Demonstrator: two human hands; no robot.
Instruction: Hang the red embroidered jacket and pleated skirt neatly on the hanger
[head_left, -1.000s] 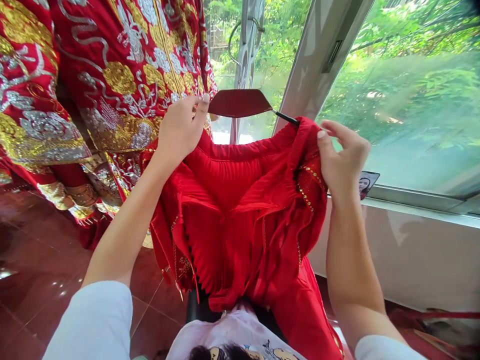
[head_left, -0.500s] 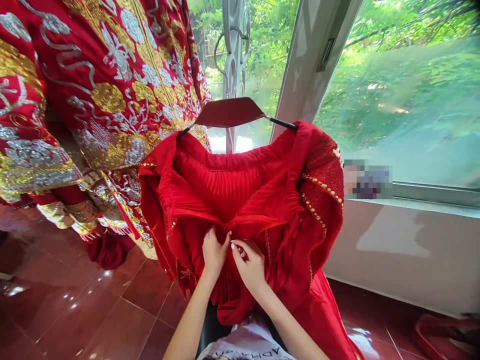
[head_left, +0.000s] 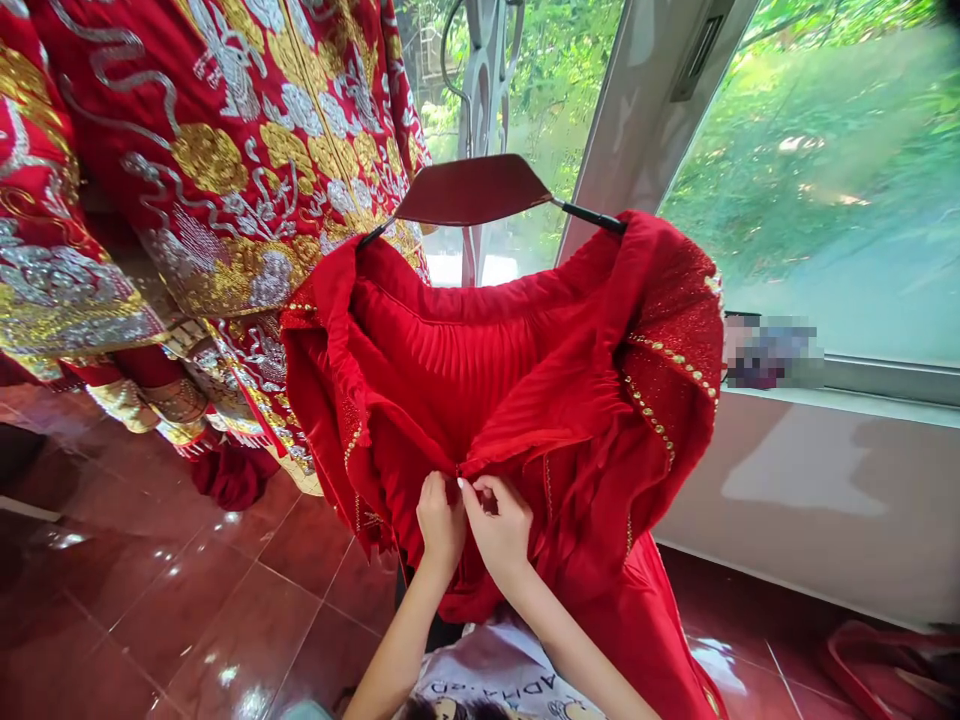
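A red pleated skirt (head_left: 480, 350) with gold beaded trim hangs in front of me by its waistband. It is on a hanger (head_left: 474, 190) with a wide dark red middle and metal arms. The waistband falls open in a V, and both hands meet at the bottom of it. My left hand (head_left: 441, 520) is closed, its fingers pinching the cloth at the left side of the opening. Against it, my right hand (head_left: 497, 525) pinches the right edge with thumb and forefinger. A small dark bit, perhaps a zip pull, shows at the fingertips.
Red jackets embroidered in gold and silver (head_left: 247, 170) hang at the left. Behind the hanger stands a pale metal scrollwork post (head_left: 484, 110). Windows and a white wall (head_left: 810, 470) are on the right. A red object (head_left: 877, 665) lies on the tiled floor (head_left: 217, 630).
My left fingers have closed in, with the thumb no longer sticking up. The skirt's opening spreads wider in view, and the view has shifted slightly.
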